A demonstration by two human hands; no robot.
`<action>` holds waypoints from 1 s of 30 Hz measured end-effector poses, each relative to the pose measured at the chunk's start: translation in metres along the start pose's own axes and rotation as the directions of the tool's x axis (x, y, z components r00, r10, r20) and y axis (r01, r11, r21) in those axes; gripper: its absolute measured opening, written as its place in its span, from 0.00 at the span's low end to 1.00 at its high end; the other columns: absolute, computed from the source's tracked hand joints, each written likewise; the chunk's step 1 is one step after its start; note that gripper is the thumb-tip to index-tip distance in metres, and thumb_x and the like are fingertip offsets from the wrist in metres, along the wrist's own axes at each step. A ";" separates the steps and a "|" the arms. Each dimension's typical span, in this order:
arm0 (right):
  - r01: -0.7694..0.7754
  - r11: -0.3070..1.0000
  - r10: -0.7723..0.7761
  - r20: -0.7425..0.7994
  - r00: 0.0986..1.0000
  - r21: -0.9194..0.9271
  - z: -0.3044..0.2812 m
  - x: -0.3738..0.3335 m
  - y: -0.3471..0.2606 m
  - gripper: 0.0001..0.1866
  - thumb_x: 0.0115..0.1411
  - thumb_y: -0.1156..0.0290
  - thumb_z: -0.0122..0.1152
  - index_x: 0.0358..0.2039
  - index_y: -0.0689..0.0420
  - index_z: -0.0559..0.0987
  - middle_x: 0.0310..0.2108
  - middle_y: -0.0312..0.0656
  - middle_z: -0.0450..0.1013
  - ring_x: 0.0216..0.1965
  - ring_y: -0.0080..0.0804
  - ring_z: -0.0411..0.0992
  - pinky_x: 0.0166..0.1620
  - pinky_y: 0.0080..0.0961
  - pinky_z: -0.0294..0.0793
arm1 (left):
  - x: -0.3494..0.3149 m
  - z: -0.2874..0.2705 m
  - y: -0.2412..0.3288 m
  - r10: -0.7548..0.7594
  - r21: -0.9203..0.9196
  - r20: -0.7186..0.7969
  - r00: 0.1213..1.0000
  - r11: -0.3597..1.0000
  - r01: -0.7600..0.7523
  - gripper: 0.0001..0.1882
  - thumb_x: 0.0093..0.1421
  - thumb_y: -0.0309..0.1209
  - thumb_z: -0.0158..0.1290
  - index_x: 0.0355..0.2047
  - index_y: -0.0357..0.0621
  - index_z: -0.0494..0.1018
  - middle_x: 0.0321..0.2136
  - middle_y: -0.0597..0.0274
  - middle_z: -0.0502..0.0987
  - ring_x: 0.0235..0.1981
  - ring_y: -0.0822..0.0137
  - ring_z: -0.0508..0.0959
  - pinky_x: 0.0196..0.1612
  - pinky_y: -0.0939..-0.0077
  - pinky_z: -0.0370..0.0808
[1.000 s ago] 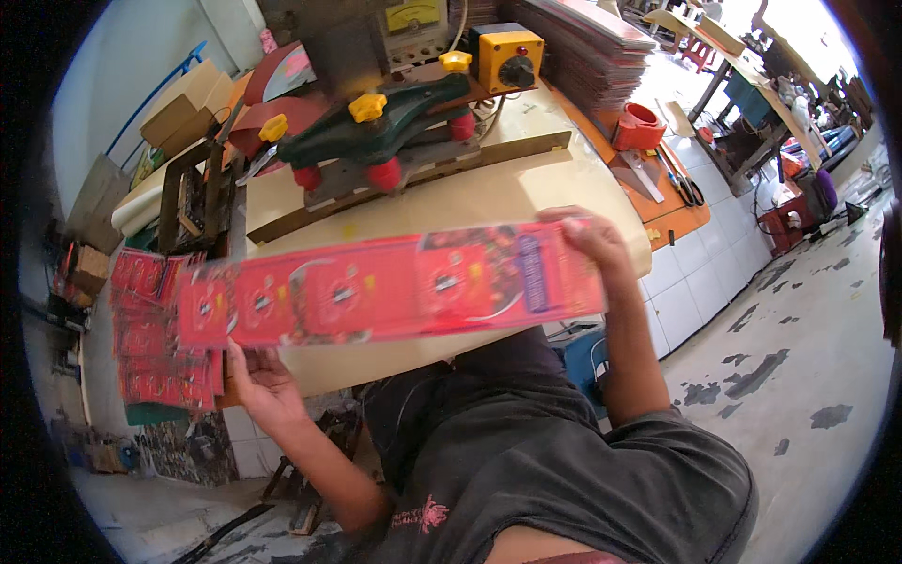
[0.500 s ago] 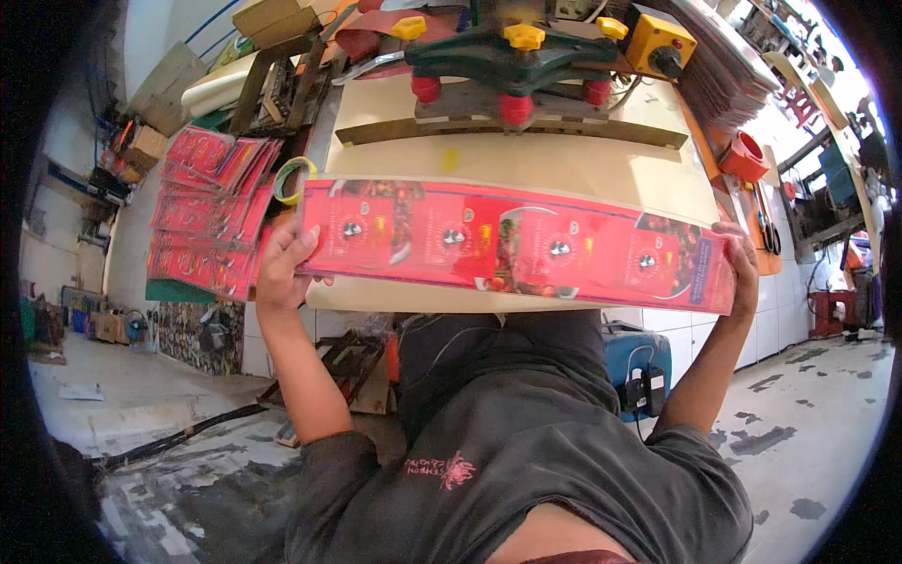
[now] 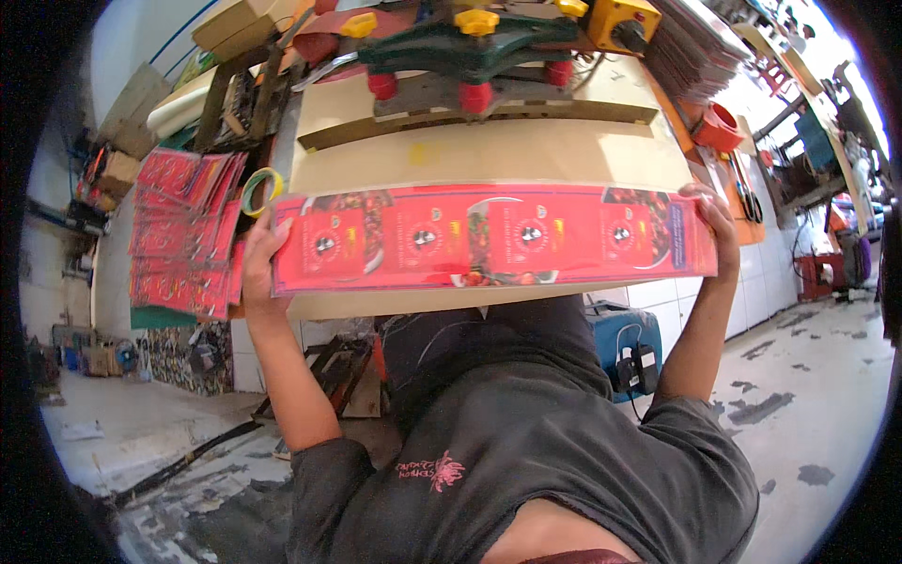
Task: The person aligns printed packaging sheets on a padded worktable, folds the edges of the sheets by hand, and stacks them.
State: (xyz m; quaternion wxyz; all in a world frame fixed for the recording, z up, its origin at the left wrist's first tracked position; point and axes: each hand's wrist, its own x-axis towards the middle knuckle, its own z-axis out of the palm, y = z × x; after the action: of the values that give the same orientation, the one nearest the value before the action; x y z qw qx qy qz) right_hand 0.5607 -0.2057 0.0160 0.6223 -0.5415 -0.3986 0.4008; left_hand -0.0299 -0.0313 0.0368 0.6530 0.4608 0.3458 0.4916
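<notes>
A long red printed strip [image 3: 432, 246], with several food pictures and round emblems along it, stretches level across in front of me. My left hand [image 3: 264, 256] grips its left end, thumb on the upper face. At the other end my right hand [image 3: 714, 230] is closed round the edge, its fingers partly hidden. Under and behind the strip lies the beige board [image 3: 526, 155] of a press. The press head [image 3: 470, 58] is dark green, with yellow knobs and red pads.
Left of the board, stacked red printed sheets [image 3: 183, 235] stand beside a yellow-green tape roll [image 3: 262, 192]. To the right are a red tape roll [image 3: 718, 127], black-handled scissors [image 3: 749, 197], a yellow control box [image 3: 624, 25] and a pile of flat sheets [image 3: 695, 52].
The strip has tilted from sloping down on the right to nearly level, its right end rising. Both hands keep their hold on it. The whole view has shifted slightly.
</notes>
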 end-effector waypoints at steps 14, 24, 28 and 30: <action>-0.094 0.985 0.070 0.160 0.985 0.145 0.013 0.013 -0.014 0.20 0.68 0.62 0.58 0.49 0.68 0.77 0.42 0.46 0.79 0.42 0.27 0.79 0.47 0.24 0.80 | -0.005 -0.009 -0.004 0.008 0.065 0.047 0.999 0.998 -0.011 0.23 0.67 0.31 0.52 0.59 0.31 0.67 0.47 0.52 0.79 0.46 0.66 0.81 0.52 0.72 0.78; -0.116 0.886 0.148 0.037 0.988 -0.448 -0.004 0.031 -0.009 0.15 0.67 0.60 0.64 0.38 0.62 0.83 0.24 0.26 0.69 0.25 0.14 0.64 0.28 0.17 0.62 | 0.013 0.002 -0.009 -0.114 0.496 -0.135 0.984 0.852 0.167 0.28 0.68 0.34 0.58 0.63 0.32 0.67 0.37 0.62 0.82 0.34 0.76 0.80 0.39 0.82 0.76; -0.134 0.766 0.103 -0.085 0.991 -0.629 0.008 0.040 0.012 0.15 0.67 0.61 0.62 0.35 0.62 0.82 0.23 0.35 0.72 0.26 0.23 0.70 0.31 0.25 0.69 | 0.034 -0.011 -0.023 0.090 0.779 -0.152 0.984 0.623 0.063 0.30 0.67 0.34 0.60 0.67 0.40 0.66 0.27 0.69 0.74 0.25 0.78 0.70 0.30 0.83 0.67; 0.047 0.576 -0.172 -0.065 0.983 -0.816 0.004 0.052 0.024 0.16 0.68 0.59 0.61 0.34 0.62 0.80 0.24 0.34 0.72 0.25 0.21 0.68 0.30 0.25 0.68 | 0.045 -0.005 -0.022 0.165 0.859 -0.096 0.982 0.512 -0.002 0.30 0.67 0.35 0.59 0.68 0.45 0.66 0.24 0.70 0.68 0.24 0.77 0.63 0.29 0.81 0.63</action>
State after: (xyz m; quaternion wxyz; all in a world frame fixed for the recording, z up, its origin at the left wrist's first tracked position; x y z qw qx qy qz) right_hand 0.5737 -0.1536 -0.0043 0.3557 -0.7660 -0.5265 0.0971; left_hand -0.0147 0.0113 0.0148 0.2862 0.6959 0.5727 0.3254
